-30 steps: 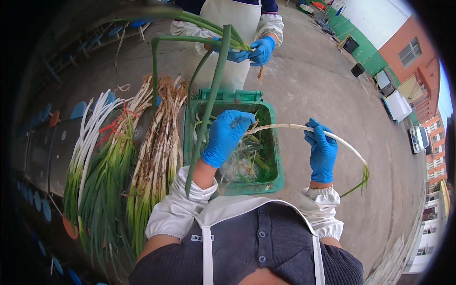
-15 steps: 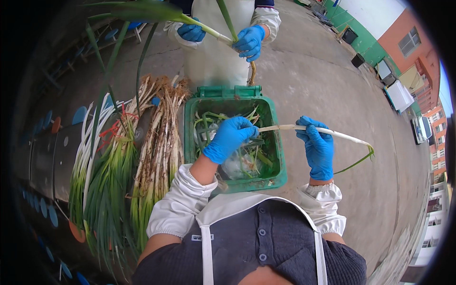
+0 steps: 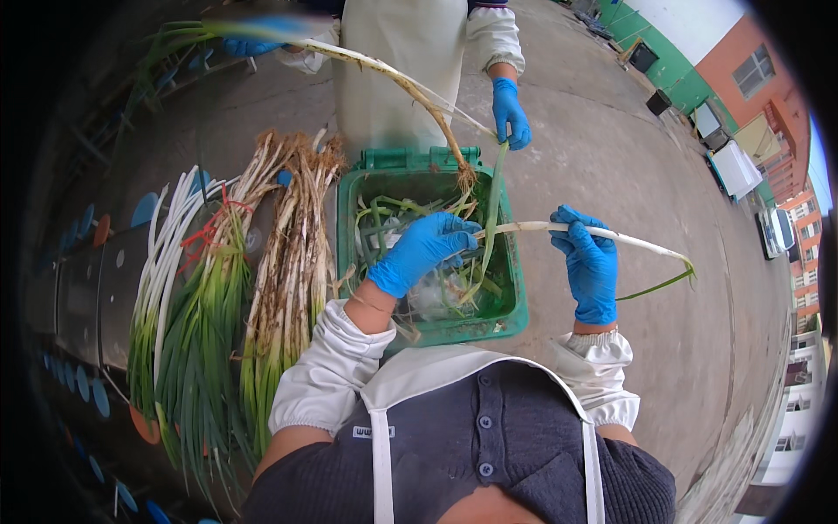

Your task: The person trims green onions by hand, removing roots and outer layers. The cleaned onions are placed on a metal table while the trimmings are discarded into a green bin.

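Smooth scallion stalk (image 3: 642,240) — dull plastic bin (image 3: 516,301) — matt knit shirt (image 3: 428,437), rough-looking concrete ground (image 3: 690,341).

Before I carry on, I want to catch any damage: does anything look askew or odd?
Yes: the white stalk between the left hand and right hand looks bent at its outer end; its green leaf folds sharply back instead of continuing outward.

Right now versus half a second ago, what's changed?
Co-worker's hands spread apart: the hand at picture left moved further left; the hand at picture right came off the rooted scallion, dropped right and now holds a long strip. The roots swung over the green bin. Same: wearer's left hand and right hand on the white stalk.
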The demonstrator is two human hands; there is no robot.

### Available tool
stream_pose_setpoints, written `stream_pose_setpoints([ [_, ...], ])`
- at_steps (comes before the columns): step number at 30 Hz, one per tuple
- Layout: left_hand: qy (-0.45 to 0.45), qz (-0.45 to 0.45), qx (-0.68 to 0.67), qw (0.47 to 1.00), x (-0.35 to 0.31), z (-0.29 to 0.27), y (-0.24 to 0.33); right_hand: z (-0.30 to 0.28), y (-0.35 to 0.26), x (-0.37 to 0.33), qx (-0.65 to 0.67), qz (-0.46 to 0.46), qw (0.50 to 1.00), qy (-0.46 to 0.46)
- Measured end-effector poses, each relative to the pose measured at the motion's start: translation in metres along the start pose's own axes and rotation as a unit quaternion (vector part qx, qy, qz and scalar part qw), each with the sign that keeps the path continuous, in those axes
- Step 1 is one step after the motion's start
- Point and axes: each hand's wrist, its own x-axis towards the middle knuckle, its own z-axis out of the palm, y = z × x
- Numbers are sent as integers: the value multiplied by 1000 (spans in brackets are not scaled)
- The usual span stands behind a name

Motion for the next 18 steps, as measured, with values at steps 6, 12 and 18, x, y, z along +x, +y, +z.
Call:
stream_pose_setpoints([
  [6, -17, -100, 63, 993, -1, -1, 1, 1, -1, 0, -44, -13, 999, 7],
  [12, -95, -93, 64, 989, -8, -21, -11, -7, 2, 4, -103, -32, 994, 27],
  [18, -91, -145, 38, 985, -19, -51, -37, -9, -6, 2, -113, -33, 992, 50],
])
